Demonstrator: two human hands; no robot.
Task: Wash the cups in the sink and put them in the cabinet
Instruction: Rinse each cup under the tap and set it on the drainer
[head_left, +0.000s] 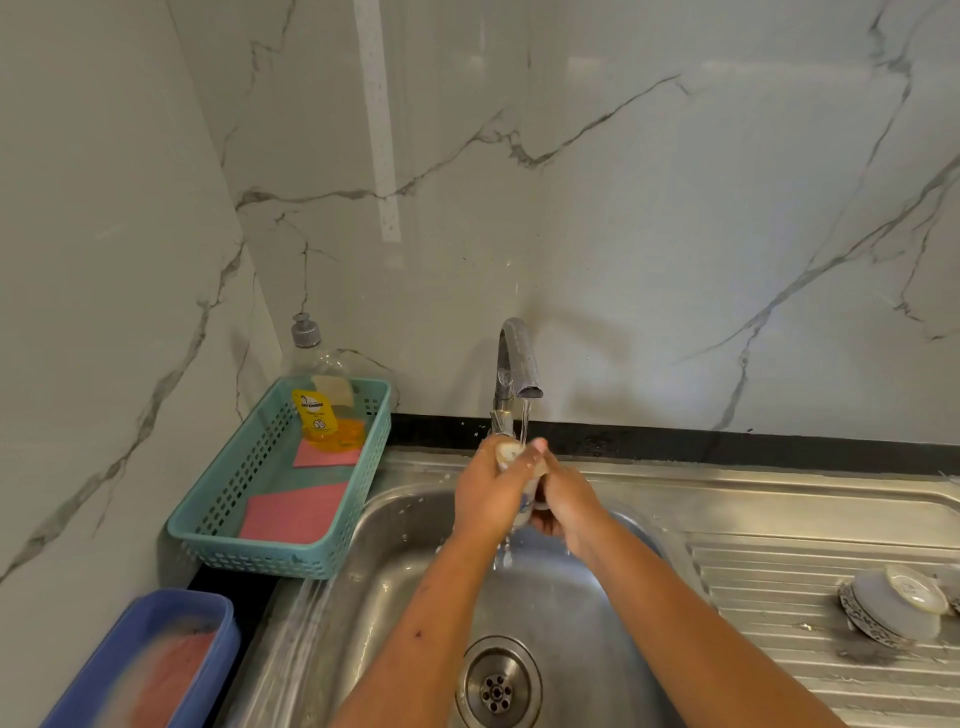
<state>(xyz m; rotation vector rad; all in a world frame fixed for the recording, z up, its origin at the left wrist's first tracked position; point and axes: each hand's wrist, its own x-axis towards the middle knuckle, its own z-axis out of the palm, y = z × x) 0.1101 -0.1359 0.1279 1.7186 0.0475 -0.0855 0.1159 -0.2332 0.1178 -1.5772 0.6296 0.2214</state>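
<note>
1. While water ran in a thin stream from the tap (519, 358), both hands met just under the spout, above the basin of the sink (571, 613); a pale cup (510, 453) was caught between them, tilted, its upper end reaching into the stream.
2. The left hand (485, 499) had its fingers curled around the cup's left side; the right hand (566, 501) gripped the other side, one fingertip showing at the top just beside the rim; most of the cup was hidden by the two palms.
3. Water dribbled from beneath the hands and fell toward the drain (497, 688).
4. On the ribbed draining board (779, 587) to the right, well apart from the hands, a second cup (898, 605) lay upside down and tilted, its dark patterned rim on the steel.
5. Left of the sink a teal basket (208, 540) stood in the corner; a clear bottle (314, 410) with a yellow label and yellow liquid stood at its far end; two pink cloths (296, 512) lay on its floor.
6. At the lower left sat a blue tub (171, 597), blurred, with something pinkish inside; behind everything rose a pale wall (675, 208) with grey veins.
</note>
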